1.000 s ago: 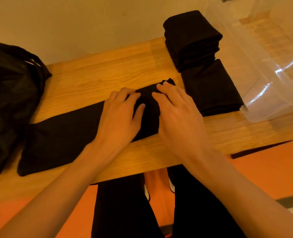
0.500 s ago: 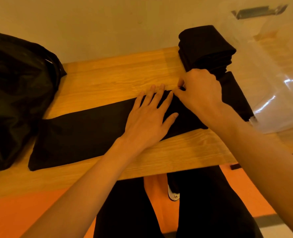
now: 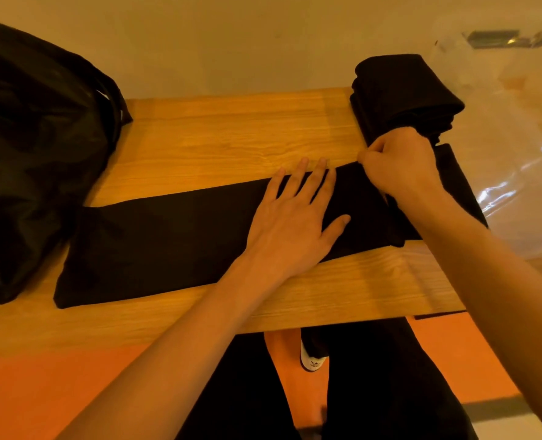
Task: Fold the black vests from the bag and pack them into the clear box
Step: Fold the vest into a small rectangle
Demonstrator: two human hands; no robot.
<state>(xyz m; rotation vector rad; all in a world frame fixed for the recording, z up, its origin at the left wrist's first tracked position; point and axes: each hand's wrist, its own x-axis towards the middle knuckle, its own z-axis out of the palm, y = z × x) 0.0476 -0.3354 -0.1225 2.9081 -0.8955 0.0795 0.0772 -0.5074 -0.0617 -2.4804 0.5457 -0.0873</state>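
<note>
Pressing flat on the long black vest [image 3: 168, 242], the left grip [image 3: 290, 227] lies open with fingers straight, as it did 0.5 s ago. The right grip [image 3: 399, 166], flat beside it 1 s ago, now pinches the vest's far right corner. The vest stretches across the table [image 3: 231, 134] between the black bag [image 3: 34, 147] and the stack of folded vests [image 3: 402, 90] beside the clear box [image 3: 510, 154].

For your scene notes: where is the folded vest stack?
Head view: the folded stack sits far right on the table, just beyond the right hand, beside the clear box.
</note>
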